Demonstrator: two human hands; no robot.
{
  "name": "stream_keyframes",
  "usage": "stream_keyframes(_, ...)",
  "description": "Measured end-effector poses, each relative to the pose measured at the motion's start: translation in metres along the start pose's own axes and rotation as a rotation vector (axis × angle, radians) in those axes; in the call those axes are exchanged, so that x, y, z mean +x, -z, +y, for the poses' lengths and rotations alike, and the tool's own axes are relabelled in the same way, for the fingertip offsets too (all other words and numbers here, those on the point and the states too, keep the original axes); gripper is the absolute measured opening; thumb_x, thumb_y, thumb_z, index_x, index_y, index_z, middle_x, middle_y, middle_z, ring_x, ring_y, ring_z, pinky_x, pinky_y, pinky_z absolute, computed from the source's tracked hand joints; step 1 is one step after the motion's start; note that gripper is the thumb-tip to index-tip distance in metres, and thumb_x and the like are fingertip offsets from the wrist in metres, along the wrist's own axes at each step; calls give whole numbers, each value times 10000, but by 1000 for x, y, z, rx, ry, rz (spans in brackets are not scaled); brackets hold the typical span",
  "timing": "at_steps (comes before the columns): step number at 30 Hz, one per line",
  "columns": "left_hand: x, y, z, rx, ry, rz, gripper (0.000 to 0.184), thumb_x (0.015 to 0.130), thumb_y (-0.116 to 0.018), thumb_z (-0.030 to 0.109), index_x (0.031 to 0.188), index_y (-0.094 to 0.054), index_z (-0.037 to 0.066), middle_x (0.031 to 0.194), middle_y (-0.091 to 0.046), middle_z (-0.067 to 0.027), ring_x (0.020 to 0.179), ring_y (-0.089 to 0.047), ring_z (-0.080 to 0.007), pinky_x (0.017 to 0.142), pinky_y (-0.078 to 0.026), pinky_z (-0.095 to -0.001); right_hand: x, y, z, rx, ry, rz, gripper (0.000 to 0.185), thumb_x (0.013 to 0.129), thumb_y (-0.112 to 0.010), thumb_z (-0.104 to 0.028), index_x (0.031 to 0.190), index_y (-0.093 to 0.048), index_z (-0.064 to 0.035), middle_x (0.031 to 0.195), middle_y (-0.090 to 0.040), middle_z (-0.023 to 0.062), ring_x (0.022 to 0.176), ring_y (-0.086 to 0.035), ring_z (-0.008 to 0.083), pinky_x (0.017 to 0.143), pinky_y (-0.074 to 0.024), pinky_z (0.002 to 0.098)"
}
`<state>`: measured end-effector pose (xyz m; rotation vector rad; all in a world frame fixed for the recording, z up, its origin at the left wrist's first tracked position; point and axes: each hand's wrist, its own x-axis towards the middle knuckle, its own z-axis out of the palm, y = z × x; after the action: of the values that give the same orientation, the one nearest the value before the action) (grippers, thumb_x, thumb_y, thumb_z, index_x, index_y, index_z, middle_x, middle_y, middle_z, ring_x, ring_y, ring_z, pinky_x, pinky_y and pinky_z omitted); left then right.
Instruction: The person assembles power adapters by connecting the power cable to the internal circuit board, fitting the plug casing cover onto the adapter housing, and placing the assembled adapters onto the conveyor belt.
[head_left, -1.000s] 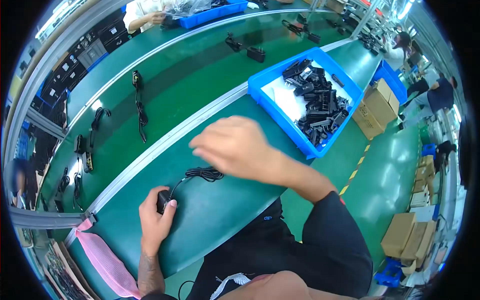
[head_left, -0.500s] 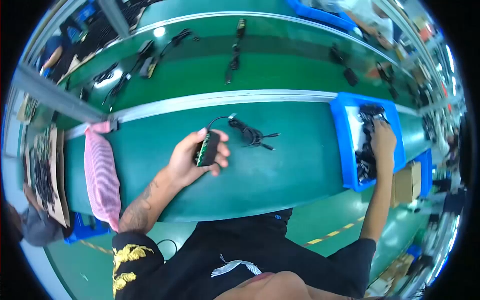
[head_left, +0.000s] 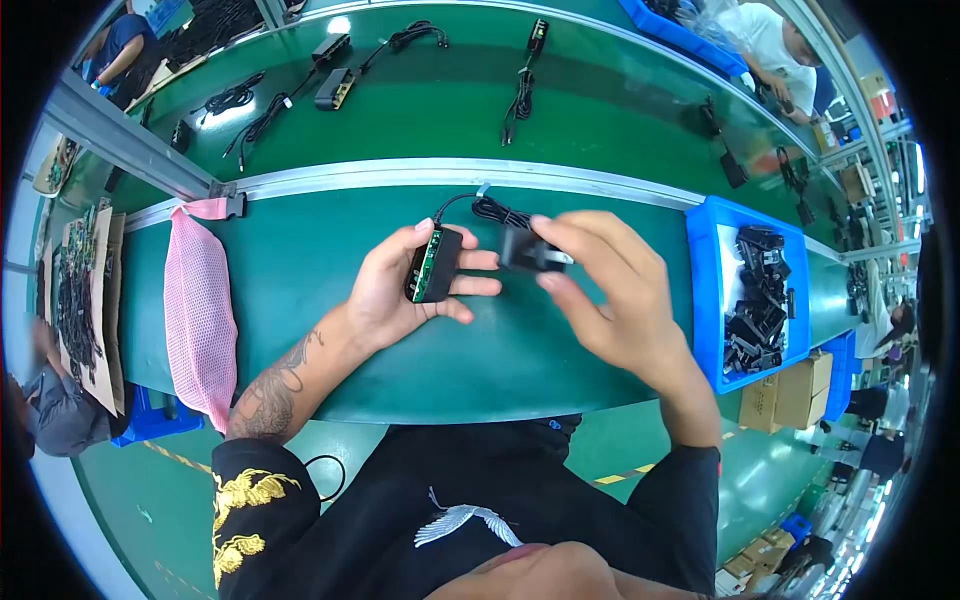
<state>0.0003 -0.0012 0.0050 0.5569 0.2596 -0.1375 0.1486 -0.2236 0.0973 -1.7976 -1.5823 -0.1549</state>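
My left hand (head_left: 380, 292) holds a black power adapter half-shell (head_left: 442, 268) with a strip of green circuit board (head_left: 428, 262) showing along its open side. The thumb lies at its top end and the fingers stretch out behind it. A thin lead runs from its top to a coiled black cable (head_left: 492, 208), partly hidden by my right hand. Pinched between the thumb and fingers of my right hand (head_left: 625, 300) is a small black plastic cover (head_left: 524, 250) with a pale, blurred spot on its right side. It is just right of the half-shell, apart from it.
At the right stands a blue bin (head_left: 706, 300) with several black plastic parts (head_left: 762, 300). A pink mesh bag (head_left: 200, 310) lies at the left. Beyond the metal rail (head_left: 420, 178), adapters with cables (head_left: 338, 88) lie on a green belt (head_left: 430, 110). Other people work nearby.
My right hand has come out of the blue bin and moved left to the middle, now with a black cover in it. The left hand still holds the half-shell. Adapters on the belt have shifted right.
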Motion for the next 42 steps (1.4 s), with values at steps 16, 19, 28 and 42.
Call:
stream_keyframes(16,-2,1,-6,1434,-836,358,380,861,-798,39,1174,-582,19,1233,-702,-176,1086,-692,-222,984,-552,-380,-48,-122,16,1147,-688,-23,427,959,-780,-48,1350,-632,43,1210,-734,122,1104,-711,174,947,-586,321)
stream_keyframes(19,4,9,-16,1057,-654,298,349,908,-757,38,1193,-556,30,1233,-691,-155,1088,-683,-184,972,-558,-366,-50,-122,16,1127,-697,-45,438,957,-792,-81,1351,-640,35,1211,-738,129,1082,-719,181,939,-589,328)
stream_keyframes(28,5,6,-14,776,-444,263,275,1027,-734,189,1212,-600,35,1054,-688,-23,908,-656,-68,741,-531,-232,-41,-108,19,1116,-668,-30,440,978,-755,-99,1375,-621,36,1215,-744,133,1075,-728,189,928,-583,333)
stream_keyframes(42,-1,-6,-10,1457,-638,278,224,861,-781,92,1045,-705,-10,938,-747,-144,791,-734,-286,704,-575,-363,-25,-88,37,488,-200,-86,640,712,-655,-13,1351,-630,-39,997,-685,163,848,-701,321,767,-590,398)
